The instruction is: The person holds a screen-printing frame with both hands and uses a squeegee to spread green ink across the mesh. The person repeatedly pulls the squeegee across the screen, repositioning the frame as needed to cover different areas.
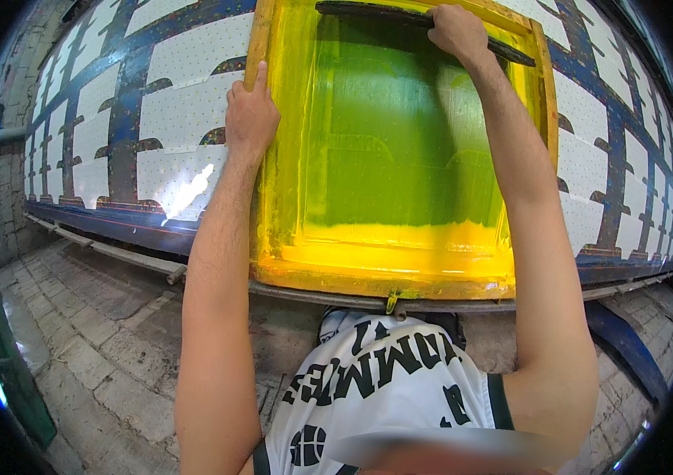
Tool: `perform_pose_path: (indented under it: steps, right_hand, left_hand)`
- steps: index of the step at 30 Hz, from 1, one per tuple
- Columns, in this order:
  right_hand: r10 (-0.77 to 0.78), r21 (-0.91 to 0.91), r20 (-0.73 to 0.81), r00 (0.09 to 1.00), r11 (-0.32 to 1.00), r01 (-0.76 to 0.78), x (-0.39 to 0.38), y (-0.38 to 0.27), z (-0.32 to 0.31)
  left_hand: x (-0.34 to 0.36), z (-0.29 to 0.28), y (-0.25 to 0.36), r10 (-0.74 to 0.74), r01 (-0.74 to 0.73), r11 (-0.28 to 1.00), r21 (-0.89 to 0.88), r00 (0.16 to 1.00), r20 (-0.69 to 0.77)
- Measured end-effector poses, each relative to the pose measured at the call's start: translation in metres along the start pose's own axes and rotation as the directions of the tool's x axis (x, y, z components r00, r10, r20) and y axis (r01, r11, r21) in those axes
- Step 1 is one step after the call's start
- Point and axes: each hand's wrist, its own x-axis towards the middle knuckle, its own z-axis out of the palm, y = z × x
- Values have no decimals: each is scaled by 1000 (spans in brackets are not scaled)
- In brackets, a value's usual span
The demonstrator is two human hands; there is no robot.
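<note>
- At 12 o'clock inside the frame (384, 286), the squeegee (372, 12) is lying crosswise, a long dark bar slanting from 11 o'clock down toward 1 o'clock, its right end sitting near the frame's side.
- At 1 o'clock, the right hand (460, 33) is holding the squeegee right of its middle, its fingers closing around the bar, the back of the hand facing up.
- At 10 o'clock, the left hand (253, 115) is resting against the frame's left bar; the index finger is pointing toward 12 o'clock along the wood, while the others are curling. Whether they are gripping the bar, I cannot tell.
- Within the frame, the mesh (384, 158) is showing green over most of its middle, with faint curved outlines and a shadow falling along its 3 o'clock side.
- At 6 o'clock on the mesh, a band of yellow ink (400, 245) is spreading along the near edge; yellow is also coating the frame's inner margins.
- Under the frame, the long blue desk (124, 150) is stretching toward 9 and 3 o'clock, carrying rows of white dotted panels (182, 99); light is glaring off one at 8 o'clock.
- At 6 o'clock, the person's white top (384, 356) with dark lettering is facing the desk's near edge.
- Below, paved floor (122, 380) is showing; a green sheet (19, 372) is standing out at 8 o'clock, and a blue curved piece (629, 352) is slanting at 4 o'clock.
</note>
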Motion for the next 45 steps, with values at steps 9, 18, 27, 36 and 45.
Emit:
perform_pose_path:
  steps: [9, 18, 27, 36, 45]
  right_hand:
    - [-22, 22, 45, 999, 1000, 21, 51, 25, -26]
    - [-72, 8, 44, 996, 997, 72, 65, 18, -5]
    - [-184, 71, 200, 962, 982, 173, -79, -22, -23]
    - [-161, 171, 230, 960, 978, 123, -311, -99, -52]
    - [-101, 187, 146, 984, 980, 72, -391, -136, -72]
  left_hand:
    - [-2, 10, -4, 84, -78, 996, 42, 985, -154]
    - [0, 10, -5, 43, -42, 999, 10, 992, -118]
    - [-2, 9, -7, 46, -49, 999, -19, 988, -146]
    - [-7, 9, -10, 51, -55, 998, -27, 988, -143]
    - [-4, 4, -10, -9, -1, 994, -112, 996, -92]
